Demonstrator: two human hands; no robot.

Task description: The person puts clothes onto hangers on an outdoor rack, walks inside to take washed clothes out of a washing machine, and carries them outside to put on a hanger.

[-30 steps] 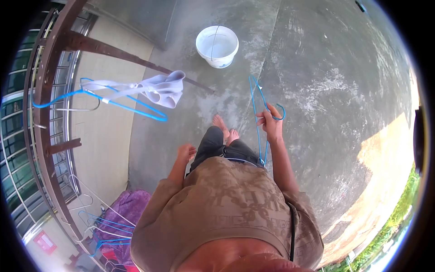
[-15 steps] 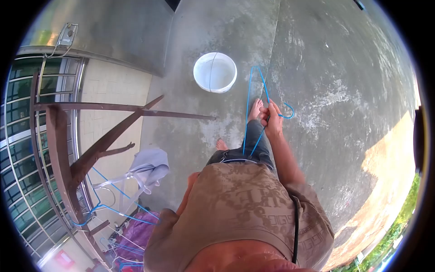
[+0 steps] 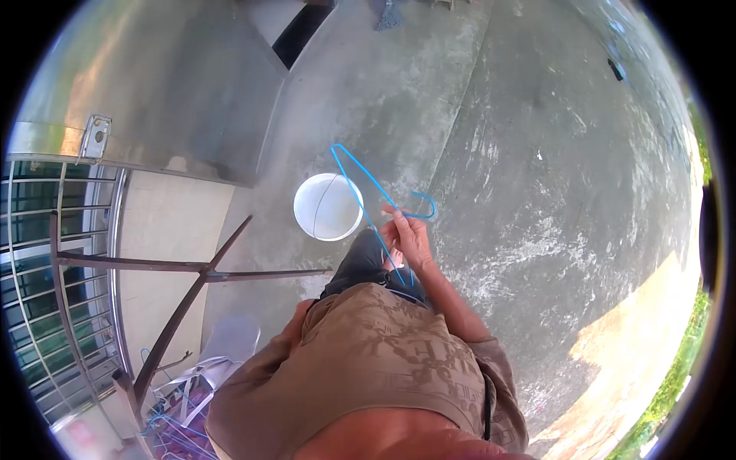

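Note:
My right hand (image 3: 408,239) is closed around a blue clothes hanger (image 3: 366,175) near the base of its hook. The hook curls out to the right of my fingers, and the long frame of the hanger points forward and left. One corner of it passes over the near view of a white bucket (image 3: 308,205) that stands on the concrete floor with its wire handle across the opening. My left arm (image 3: 297,326) shows only in part beside my shirt; the hand itself is hidden.
A brown branching rack (image 3: 138,264) stands on the left. Pale lavender cloth (image 3: 234,337) and several blue hangers (image 3: 165,422) hang below it. Behind are a barred window (image 3: 46,307) and a metal panel (image 3: 192,92). A small dark object (image 3: 616,70) lies far right.
My view has shifted forward and turned, and the bucket now appears nearer my legs. The hanger, still in my right hand, has tilted toward the left. The rack appears lower.

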